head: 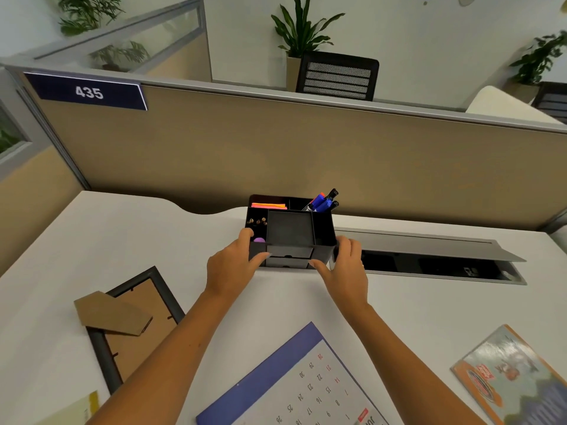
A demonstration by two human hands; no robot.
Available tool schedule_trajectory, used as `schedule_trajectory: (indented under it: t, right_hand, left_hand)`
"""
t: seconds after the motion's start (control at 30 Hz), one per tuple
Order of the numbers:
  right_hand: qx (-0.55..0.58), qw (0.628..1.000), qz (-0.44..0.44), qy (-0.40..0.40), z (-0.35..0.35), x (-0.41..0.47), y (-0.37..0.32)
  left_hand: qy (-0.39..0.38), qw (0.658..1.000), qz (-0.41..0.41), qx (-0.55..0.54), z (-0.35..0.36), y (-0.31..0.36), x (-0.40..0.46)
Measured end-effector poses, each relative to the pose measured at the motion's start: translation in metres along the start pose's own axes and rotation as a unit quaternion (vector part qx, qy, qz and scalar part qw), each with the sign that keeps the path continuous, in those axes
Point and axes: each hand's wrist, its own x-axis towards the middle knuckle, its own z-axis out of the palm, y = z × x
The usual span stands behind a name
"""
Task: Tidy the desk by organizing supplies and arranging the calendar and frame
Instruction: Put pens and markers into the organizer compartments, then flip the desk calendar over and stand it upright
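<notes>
A black desk organizer [290, 231] stands at the back middle of the white desk [129, 240]. It holds blue and black markers [323, 201], pink and orange sticky notes [268, 205], small pins and a purple item. My left hand [234, 265] grips its left front corner and my right hand [346, 262] grips its right front corner. A dark picture frame [135, 329] lies face down at the left with its cardboard stand raised. The calendar [303, 384] lies flat near the front edge, upside down to me.
A booklet with a colourful cover [515, 372] lies at the front right. An open cable tray with a raised grey lid [429, 253] sits right of the organizer. A tan partition [306, 154] backs the desk. A yellow-edged paper [76, 409] shows at the front left.
</notes>
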Motion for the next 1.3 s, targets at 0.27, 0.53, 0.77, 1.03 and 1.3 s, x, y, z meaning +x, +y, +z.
schedule_trajectory:
  t: [0.27,0.53,0.77,1.03,1.3]
  right_hand:
    - [0.043,0.996,0.066,-0.033,-0.023,-0.087,0.022]
    - [-0.011,0.993,0.072,-0.095,-0.052,-0.182,0.053]
    - [-0.042,0.983,0.116,-0.135,-0.067,-0.239,0.066]
    - [-0.032,0.974,0.161,-0.153,-0.077,-0.274,0.068]
    - [0.019,0.957,0.252,-0.140,-0.074,-0.277,0.068]
  left_hand:
    - [0.000,0.995,-0.064,-0.077,-0.030,0.005,-0.090]
    - [-0.026,0.983,-0.150,-0.104,-0.051,0.005,-0.216]
    - [-0.049,0.965,-0.211,-0.148,-0.058,0.020,-0.286]
    - [-0.069,0.898,-0.338,-0.274,-0.068,0.057,-0.324]
    - [-0.135,0.830,-0.428,-0.333,-0.075,0.058,-0.314]
